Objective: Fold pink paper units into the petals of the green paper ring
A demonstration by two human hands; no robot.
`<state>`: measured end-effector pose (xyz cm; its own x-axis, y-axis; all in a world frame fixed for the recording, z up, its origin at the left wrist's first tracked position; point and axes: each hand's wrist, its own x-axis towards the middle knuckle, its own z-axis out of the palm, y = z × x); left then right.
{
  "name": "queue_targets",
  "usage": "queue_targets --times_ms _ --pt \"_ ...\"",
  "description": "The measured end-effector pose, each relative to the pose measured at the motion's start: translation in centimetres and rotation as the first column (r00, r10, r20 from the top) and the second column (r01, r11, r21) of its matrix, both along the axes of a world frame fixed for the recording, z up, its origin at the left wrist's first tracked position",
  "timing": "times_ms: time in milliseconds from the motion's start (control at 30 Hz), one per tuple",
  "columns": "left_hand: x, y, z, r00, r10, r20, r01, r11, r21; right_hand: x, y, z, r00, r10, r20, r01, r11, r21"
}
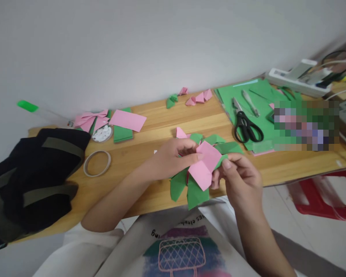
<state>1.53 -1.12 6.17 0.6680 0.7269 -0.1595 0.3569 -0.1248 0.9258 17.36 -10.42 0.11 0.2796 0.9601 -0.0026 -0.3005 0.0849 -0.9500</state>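
A folded paper flower (205, 163) with pink petals in the middle and green leaves around them is held in front of me, over the table's near edge. My left hand (173, 157) grips it from the left, thumb pressed on a pink petal. On the right side, my right hand (240, 177) pinches a green leaf (222, 159) between thumb and fingers. Other green leaves (198, 194) point down toward my shirt. The fingertips behind the flower are partly hidden.
Black-handled scissors (246, 127) and a utility knife (250, 103) lie on green paper sheets (227, 94) at right. A tape roll (97, 163), pink paper (128, 120) and a black bag (43, 165) are at left. Small folded pieces (200, 97) sit near the wall, a power strip (300, 81) beyond.
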Motion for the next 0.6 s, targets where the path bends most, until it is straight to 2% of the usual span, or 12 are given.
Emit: queue_targets --times_ms 200,400,600 --pt "-0.58 0.3 -0.35 0.993 -0.119 0.004 0.119 0.987 -0.105 0.09 -0.09 0.39 0.991 0.133 0.035 -0.133 0.991 -0.001" --pt "-0.65 0.28 -0.71 0.975 -0.223 0.019 0.224 0.973 -0.062 0.03 -0.27 0.8 0.975 0.213 0.069 -0.212 0.977 -0.02" --pt "-0.62 0.24 -0.52 0.976 -0.216 0.006 0.216 0.976 -0.031 -0.07 -0.07 0.89 0.974 0.216 0.062 -0.215 0.976 -0.012"
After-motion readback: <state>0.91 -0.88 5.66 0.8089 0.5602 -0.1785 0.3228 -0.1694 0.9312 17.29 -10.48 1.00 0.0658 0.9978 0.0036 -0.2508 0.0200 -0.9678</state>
